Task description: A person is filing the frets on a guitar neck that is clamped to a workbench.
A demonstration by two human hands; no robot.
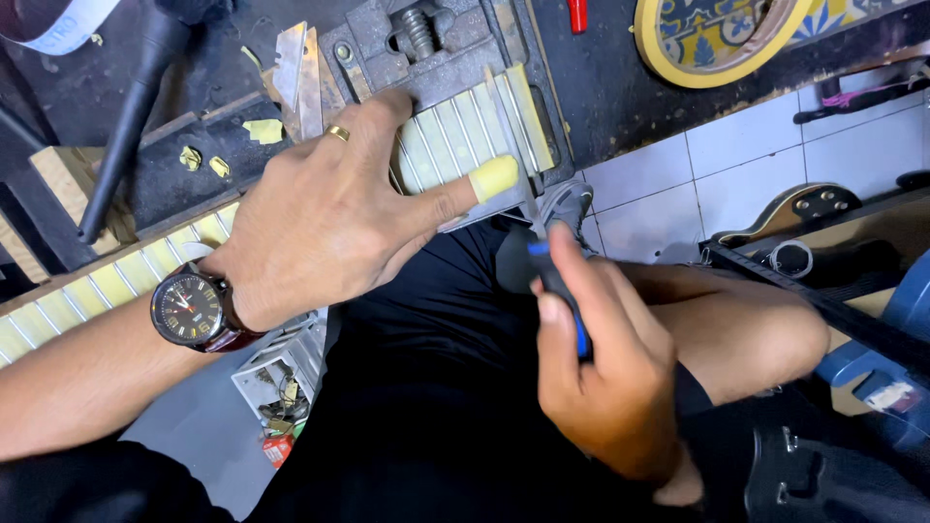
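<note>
The taped guitar fretboard (465, 131), long, stiff and probably easily marred, lies clamped in the bench vise (426, 58), pinned flat under the left hand (325, 218), while the right hand (605, 368) closes its grip on a blue-handled file (542, 242), which looks light and rigid.

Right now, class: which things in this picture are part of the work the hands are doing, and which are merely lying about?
In use:
- left hand, pressing on the taped fretboard
- right hand, gripping a blue-handled file
- metal vise under the fretboard's end

Lying about:
- roll of yellow tape
- black-handled tool
- tape scraps
- guitar body on the floor
</note>
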